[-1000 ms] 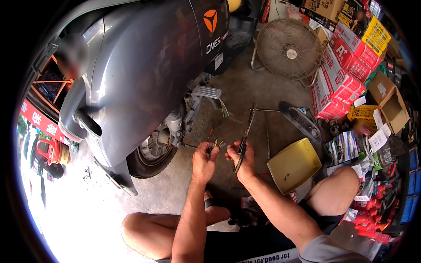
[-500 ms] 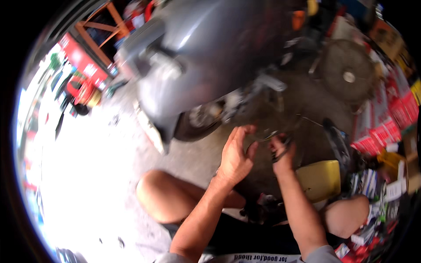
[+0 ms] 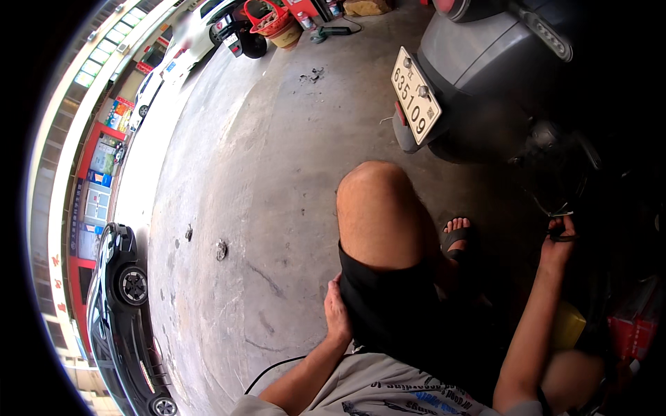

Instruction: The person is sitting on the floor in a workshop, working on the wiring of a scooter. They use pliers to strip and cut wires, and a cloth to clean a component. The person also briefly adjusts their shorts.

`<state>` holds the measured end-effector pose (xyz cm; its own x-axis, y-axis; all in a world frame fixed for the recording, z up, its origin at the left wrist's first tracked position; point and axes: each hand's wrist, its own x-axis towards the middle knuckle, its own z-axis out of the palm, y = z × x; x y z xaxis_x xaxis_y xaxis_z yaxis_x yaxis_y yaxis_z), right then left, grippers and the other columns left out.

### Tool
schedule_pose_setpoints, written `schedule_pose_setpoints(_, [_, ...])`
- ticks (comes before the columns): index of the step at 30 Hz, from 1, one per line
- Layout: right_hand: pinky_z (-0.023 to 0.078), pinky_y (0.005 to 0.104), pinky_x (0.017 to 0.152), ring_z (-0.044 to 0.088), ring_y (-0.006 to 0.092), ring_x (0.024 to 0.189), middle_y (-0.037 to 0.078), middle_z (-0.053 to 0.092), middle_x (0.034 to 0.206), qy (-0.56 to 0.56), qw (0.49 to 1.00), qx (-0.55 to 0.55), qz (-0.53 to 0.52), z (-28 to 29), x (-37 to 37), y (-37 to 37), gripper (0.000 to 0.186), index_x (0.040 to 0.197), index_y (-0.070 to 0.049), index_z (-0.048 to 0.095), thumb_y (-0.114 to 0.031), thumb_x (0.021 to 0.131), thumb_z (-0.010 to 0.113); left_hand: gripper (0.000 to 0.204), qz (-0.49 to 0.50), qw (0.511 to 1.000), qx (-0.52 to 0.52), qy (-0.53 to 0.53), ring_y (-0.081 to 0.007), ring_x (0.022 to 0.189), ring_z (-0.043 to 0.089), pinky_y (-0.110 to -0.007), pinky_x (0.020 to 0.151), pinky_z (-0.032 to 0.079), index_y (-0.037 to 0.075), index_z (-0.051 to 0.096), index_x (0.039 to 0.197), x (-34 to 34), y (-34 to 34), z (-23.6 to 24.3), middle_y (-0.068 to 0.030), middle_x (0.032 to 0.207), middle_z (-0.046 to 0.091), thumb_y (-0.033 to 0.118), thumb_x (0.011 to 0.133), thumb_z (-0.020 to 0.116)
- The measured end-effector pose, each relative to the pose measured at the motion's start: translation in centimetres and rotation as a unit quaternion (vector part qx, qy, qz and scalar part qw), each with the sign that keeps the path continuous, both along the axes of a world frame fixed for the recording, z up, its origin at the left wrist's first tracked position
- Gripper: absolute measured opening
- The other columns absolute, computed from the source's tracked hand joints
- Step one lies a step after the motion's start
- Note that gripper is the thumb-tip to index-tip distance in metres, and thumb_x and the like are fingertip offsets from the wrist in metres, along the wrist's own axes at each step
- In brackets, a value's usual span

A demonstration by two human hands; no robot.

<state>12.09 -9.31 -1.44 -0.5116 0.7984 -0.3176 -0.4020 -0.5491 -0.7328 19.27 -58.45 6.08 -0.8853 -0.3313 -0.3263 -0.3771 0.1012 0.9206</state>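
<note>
Rests left hand point(image 3: 337, 315), unclenched, against shorts point(image 3: 378, 295); grips dark tool point(image 3: 566, 238), probably pliers, in right hand point(image 3: 559, 229), with wire point(image 3: 557, 214) at its fingertips, near scooter point(image 3: 479, 52).

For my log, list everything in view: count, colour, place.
Scooter: 1, grey, upper right
Plate: 1, white, scooter's rear
Tool: 1, black, right hand
Wires: count unclear, pale, above right hand
Tray: 1, yellow, lower right
Packs: count unclear, red, lower right
Cable: 1, black, bottom left
Grinder: 1, green, top
Basket: 1, red, top
Bucket: 1, yellow, under basket
Motorbike: 1, black, left of basket
Cars: at least 2 white, 1 black, left
Shopfronts: several, mixed, left
Sandal: 1, dark, centre right
Shorts: 1, black, lower middle
Shirt: 1, grey, bottom
Legs: 2, bare, centre, lower right
Left hand: 1, bare, beside shorts
Right hand: 1, bare, right
</note>
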Motion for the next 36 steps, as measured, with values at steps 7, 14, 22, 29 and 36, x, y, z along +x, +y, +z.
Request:
schedule_pose_setpoints(7, [0.044, 0.023, 0.064, 0.053, 0.0094, 0.07, 0.0, 0.058, 0.078, -0.017, 1.0, 0.01, -0.013, 0.3, 0.2, 0.5, 0.005, 0.092, -0.005, 0.063, -0.008, 0.089, 0.061, 0.057, -0.018, 0.994, -0.084, 0.072, -0.0286, 0.117, 0.053, -0.035, 0.103, 0.036, -0.007, 0.052, 0.124, -2.0, 1.5, -0.1, -0.0207, 0.122, 0.058, 0.037, 0.104, 0.021])
schedule_pose_setpoints(14, [0.043, 0.0216, 0.063, 0.053, 0.0073, 0.069, -0.001, 0.058, 0.077, -0.018, 1.0, 0.021, -0.01, -0.2, 0.8, 0.9, 0.003, 0.09, -0.007, 0.064, -0.006, 0.087, 0.063, 0.057, -0.012, 0.996, -0.053, 0.072, -0.0281, 0.115, 0.054, -0.035, 0.103, 0.037, -0.008, 0.052, 0.123, -2.3, 1.7, -0.2, -0.0205, 0.12, 0.059, 0.036, 0.104, 0.021])
schedule_pose_setpoints(22, [0.044, 0.0213, 0.06, 0.054, 0.0072, 0.067, -0.001, 0.059, 0.075, -0.035, 0.999, 0.013, -0.03, -0.6, 0.8, 1.3, 0.003, 0.09, -0.007, 0.064, -0.005, 0.087, 0.064, 0.056, -0.016, 0.995, -0.057, 0.079, -0.0277, 0.115, 0.054, -0.035, 0.103, 0.038, -0.007, 0.053, 0.122, -2.2, 1.7, 0.0, -0.0204, 0.12, 0.059, 0.036, 0.104, 0.022])
schedule_pose_setpoints(29, [0.044, 0.0221, 0.061, 0.053, 0.0078, 0.067, -0.001, 0.059, 0.077, -0.023, 1.0, 0.011, -0.018, -0.7, 1.0, 1.3, 0.004, 0.093, -0.006, 0.064, -0.006, 0.088, 0.063, 0.056, -0.019, 0.997, -0.031, 0.073, -0.0246, 0.115, 0.053, -0.033, 0.103, 0.036, -0.007, 0.05, 0.126, -2.1, 1.5, -0.3, -0.0179, 0.123, 0.058, 0.038, 0.103, 0.026])
schedule_pose_setpoints(36, [0.044, 0.022, 0.061, 0.053, 0.0083, 0.066, -0.001, 0.058, 0.074, -0.014, 1.0, 0.008, 0.002, -1.0, 1.2, 1.6, 0.002, 0.09, -0.006, 0.064, -0.007, 0.089, 0.063, 0.056, -0.03, 0.996, -0.049, 0.072, -0.0271, 0.113, 0.055, -0.034, 0.102, 0.038, -0.007, 0.052, 0.124, -2.3, 1.6, 0.4, -0.0197, 0.119, 0.06, 0.036, 0.104, 0.022])
